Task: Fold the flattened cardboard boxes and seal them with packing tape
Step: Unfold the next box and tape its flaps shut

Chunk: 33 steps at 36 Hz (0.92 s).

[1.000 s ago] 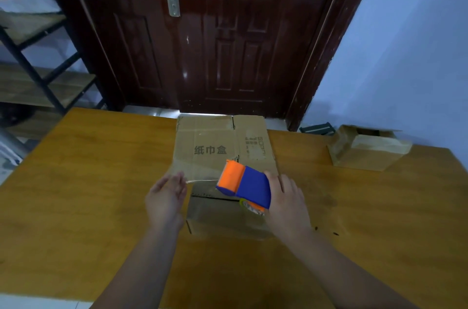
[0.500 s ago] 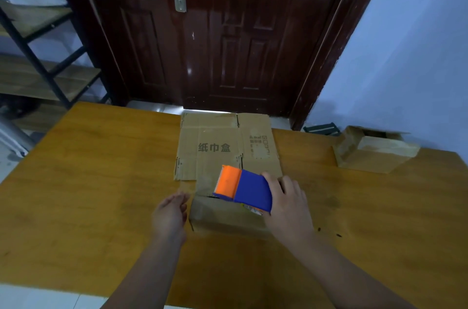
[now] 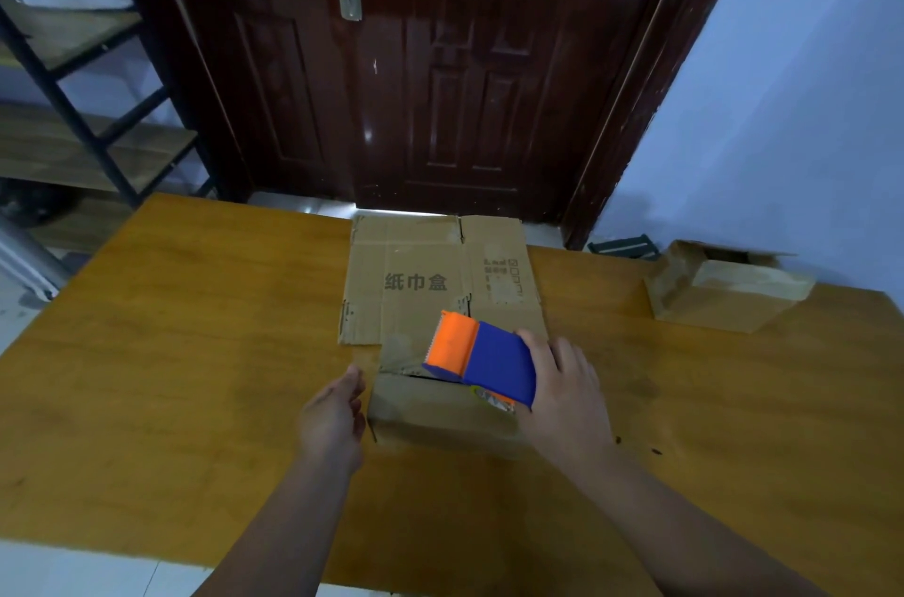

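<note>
A small folded cardboard box [image 3: 435, 410] stands on the wooden table [image 3: 171, 352] in front of me. My right hand [image 3: 562, 391] grips a blue and orange tape dispenser [image 3: 482, 359] held over the box's top, orange end pointing away. My left hand [image 3: 332, 415] rests with straight fingers against the box's left side. Behind the box a flattened cardboard box [image 3: 430, 273] with printed characters lies flat, partly hidden by the dispenser.
Another folded cardboard box [image 3: 724, 288] sits at the table's far right edge. A dark wooden door [image 3: 430, 58] stands beyond the table. A metal shelf rack [image 3: 73, 107] is at the far left. A blue wall is to the right.
My left hand has drawn back from the box's upper left to its left side. The dispenser stayed over the box top while the camera tilted slightly.
</note>
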Available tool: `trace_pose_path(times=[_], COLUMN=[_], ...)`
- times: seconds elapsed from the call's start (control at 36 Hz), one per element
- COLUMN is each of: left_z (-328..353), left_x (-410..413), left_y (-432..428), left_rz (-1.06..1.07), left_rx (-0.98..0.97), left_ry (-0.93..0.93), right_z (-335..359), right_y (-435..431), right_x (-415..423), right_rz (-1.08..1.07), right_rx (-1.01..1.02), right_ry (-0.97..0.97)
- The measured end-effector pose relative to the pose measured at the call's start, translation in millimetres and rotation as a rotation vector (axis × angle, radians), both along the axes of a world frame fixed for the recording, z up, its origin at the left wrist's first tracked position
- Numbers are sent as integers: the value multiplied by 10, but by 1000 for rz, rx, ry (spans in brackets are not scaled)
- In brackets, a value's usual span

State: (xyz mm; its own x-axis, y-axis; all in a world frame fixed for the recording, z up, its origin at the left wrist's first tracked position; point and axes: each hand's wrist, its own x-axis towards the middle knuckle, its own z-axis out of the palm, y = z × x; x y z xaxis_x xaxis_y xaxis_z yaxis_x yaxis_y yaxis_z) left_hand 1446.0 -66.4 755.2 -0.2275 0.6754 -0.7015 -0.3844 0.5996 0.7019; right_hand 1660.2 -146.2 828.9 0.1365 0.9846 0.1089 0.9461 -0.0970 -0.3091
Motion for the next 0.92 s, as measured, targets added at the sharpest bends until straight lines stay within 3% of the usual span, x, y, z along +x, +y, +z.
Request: trace_pose_path(times=[0.56, 0.92], left_z=[24, -111], left_x=[-16, 5], left_y=[-54, -96], left_rz=[57, -20], left_rx=[137, 44], left_ry=[24, 65], right_z=[-39, -80], right_y=[11, 61], right_x=[34, 41], right_rz=[48, 72], right_rx=[22, 41], right_ry=[-5, -37])
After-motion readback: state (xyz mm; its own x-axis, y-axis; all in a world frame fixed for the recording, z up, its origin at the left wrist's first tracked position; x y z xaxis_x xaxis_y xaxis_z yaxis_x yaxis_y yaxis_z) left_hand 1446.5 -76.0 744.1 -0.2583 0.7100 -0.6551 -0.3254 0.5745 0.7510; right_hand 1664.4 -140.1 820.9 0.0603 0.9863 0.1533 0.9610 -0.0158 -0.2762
